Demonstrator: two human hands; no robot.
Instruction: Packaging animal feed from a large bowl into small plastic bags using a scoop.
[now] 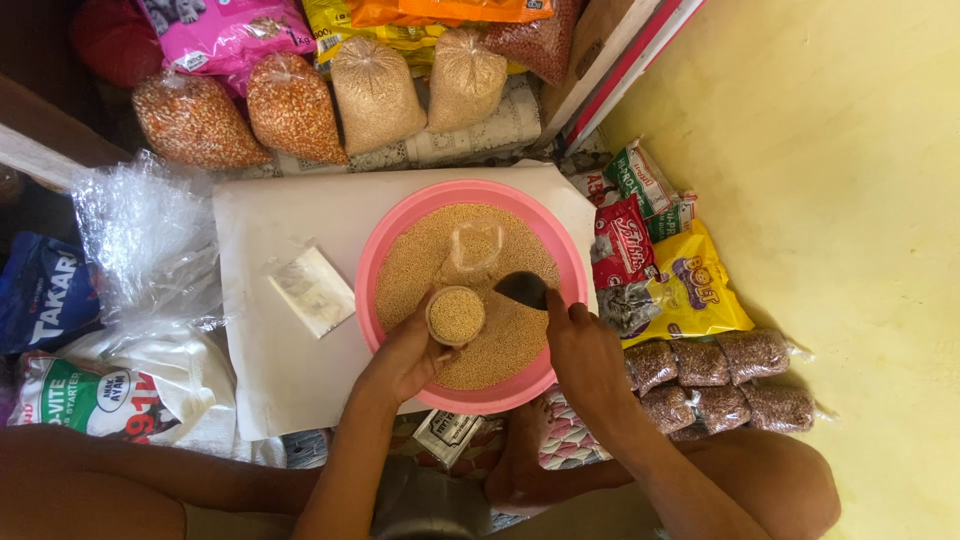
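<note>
Left hand (405, 355) hiding cup (456, 316) sides, scoop (522, 289) handle unseen

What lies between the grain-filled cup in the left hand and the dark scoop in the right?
In the head view, only loose grain in the pink basin separates the cup from the scoop.

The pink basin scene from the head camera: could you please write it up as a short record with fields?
Basin: pink basin on a white sheet, filled with small tan grain
Left hand: left hand holds a small cup full of grain over the basin
Right hand: right hand holds a dark scoop
In basin: clear plastic bag lying on the grain
Behind: tied bags of grain
Right side: printed packets
</note>
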